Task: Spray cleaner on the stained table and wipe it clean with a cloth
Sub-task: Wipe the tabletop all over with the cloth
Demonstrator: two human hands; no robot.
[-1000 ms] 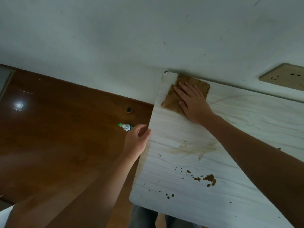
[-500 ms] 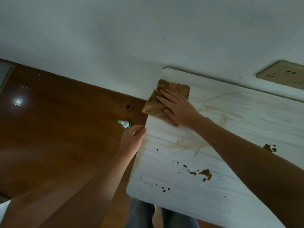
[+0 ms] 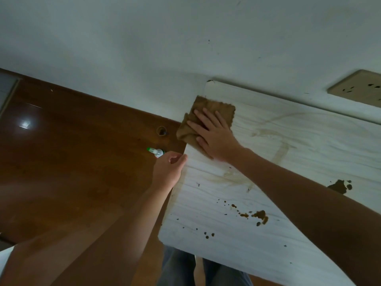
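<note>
Brown cloth (image 3: 206, 118) lies flat under my right hand (image 3: 216, 137), fingers (image 3: 203, 115) spread and pressing it onto the white table (image 3: 226, 244), its far-left corner hanging past the edge. My left hand (image 3: 168, 172) curls loosely at that edge, thumb touching it, gripping nothing. Beyond its knuckles, the spray bottle's (image 3: 156, 151) nozzle points left. Brown stains (image 3: 260, 215) sit behind my right wrist.

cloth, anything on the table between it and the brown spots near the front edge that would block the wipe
Nothing visible blocks it. The cloth lies flat under the right hand at the table's far left corner. Between it and the brown spots is only bare tabletop with faint smears; only the person's own right forearm hangs over that stretch.
</note>
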